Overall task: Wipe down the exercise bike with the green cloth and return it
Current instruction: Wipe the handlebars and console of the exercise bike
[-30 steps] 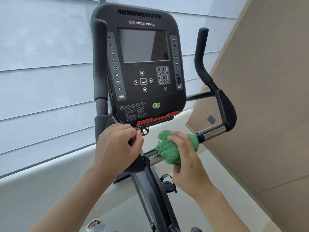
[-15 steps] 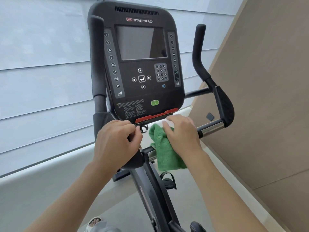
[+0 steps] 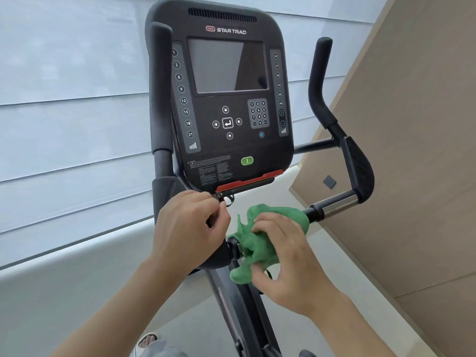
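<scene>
— What's over on the left?

— Pale horizontal window blinds (image 3: 64,112), then the black upright left handlebar grip (image 3: 161,94). Below it the left hand (image 3: 190,228) is curled tight, thumb and forefinger pinching something small beside the metal ring (image 3: 228,199) under the console – what exactly, I can't tell.

— And the middle?

— The black Star Trac exercise bike console (image 3: 221,99), screen dark, with a green oval button (image 3: 247,160) and a red strip (image 3: 249,180) along its lower edge.

— The cloth?

— The crumpled green terry cloth (image 3: 257,243) is wrapped round the bike's right horizontal handlebar (image 3: 334,207), just right of the stem. The right hand (image 3: 286,256) grips it, fingers curled over the top, thumb beneath.

— Further right?

— A tan wall panel (image 3: 412,176).
</scene>
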The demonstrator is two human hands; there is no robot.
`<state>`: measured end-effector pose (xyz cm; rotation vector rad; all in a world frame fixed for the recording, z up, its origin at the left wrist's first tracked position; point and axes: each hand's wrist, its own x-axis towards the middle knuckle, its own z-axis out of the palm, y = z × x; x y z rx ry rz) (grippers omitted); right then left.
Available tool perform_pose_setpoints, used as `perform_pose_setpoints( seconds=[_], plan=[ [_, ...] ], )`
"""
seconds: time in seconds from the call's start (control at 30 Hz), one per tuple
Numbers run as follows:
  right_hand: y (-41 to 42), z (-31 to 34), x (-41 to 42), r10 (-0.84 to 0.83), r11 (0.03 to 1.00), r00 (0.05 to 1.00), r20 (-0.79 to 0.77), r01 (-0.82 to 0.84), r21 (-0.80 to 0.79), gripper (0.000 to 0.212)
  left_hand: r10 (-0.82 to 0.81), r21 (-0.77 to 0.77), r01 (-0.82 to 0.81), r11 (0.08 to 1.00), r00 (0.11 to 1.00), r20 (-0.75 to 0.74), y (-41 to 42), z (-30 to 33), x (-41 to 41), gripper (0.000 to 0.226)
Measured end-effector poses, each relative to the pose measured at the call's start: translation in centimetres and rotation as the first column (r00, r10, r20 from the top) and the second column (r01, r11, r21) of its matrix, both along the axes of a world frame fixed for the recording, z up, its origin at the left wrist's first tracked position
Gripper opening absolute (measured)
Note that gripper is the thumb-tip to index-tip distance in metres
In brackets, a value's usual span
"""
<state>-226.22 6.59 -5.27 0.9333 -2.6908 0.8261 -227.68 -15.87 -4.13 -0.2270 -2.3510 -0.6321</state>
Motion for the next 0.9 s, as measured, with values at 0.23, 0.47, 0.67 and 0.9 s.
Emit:
perform_pose_setpoints(
  seconds=[0.23, 0.47, 0.67, 0.9],
  plan=[
    [-2.9, 0.4, -3.4, -0.023, 0.846, 0.998, -0.065, 0.054, 0.530, 0.053, -0.007, -0.047, 0.006, 0.999, 1.000, -0.017, 0.2, -0.1, -0.1, 0.046],
    [-4.8, 6.0, -9.1, -0.027, 0.759, 0.767, 0.641, -0.401, 0.513, 0.030, -0.018, -0.106, 0.016, 0.994, 1.000, -0.020, 0.2, -0.1, -0.3, 0.048],
    [-3.6, 0.2, -4.3, 0.064, 0.913, 0.994, -0.087, -0.023, 0.408, 0.031, -0.011, -0.116, 0.008, 0.993, 1.000, -0.025, 0.3, -0.2, -0.5, 0.049],
    [-6.8, -5.0, -0.3, -0.215, 0.965, 0.899, -0.381, 0.256, 0.060, 0.061, 0.020, -0.072, -0.022, 0.997, 0.999, -0.032, 0.4, -0.1, -0.3, 0.047]
  ],
)
